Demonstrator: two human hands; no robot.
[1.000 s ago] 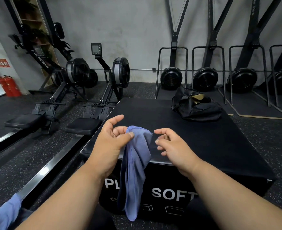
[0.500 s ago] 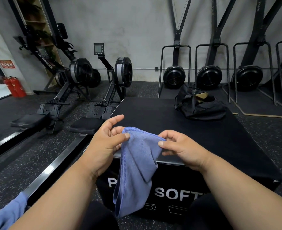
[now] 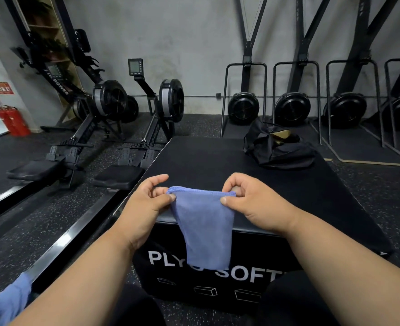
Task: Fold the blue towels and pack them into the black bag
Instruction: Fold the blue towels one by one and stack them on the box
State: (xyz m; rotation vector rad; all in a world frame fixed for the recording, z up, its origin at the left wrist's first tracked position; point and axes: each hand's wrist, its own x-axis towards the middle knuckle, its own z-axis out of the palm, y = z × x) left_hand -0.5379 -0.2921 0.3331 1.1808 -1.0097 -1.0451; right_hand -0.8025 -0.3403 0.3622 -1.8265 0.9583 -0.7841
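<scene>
A blue towel (image 3: 206,229) hangs in front of the near edge of the black plyo box (image 3: 208,161). My left hand (image 3: 144,205) pinches its top left corner between thumb and fingers. My right hand (image 3: 248,201) pinches the top right corner, so the top edge is stretched flat between the two. The black bag (image 3: 279,149) lies crumpled and partly open at the far right of the box top, well beyond both hands. More blue towel cloth (image 3: 6,302) shows at the lower left edge of the view.
Two rowing machines (image 3: 114,128) stand on the floor to the left of the box. Several fan machines with black frames (image 3: 290,107) line the back wall. Red fire extinguishers (image 3: 13,121) stand at the far left.
My right hand has taken hold of the towel's other corner. Both hands have moved apart and drawn the bunched towel out flat.
</scene>
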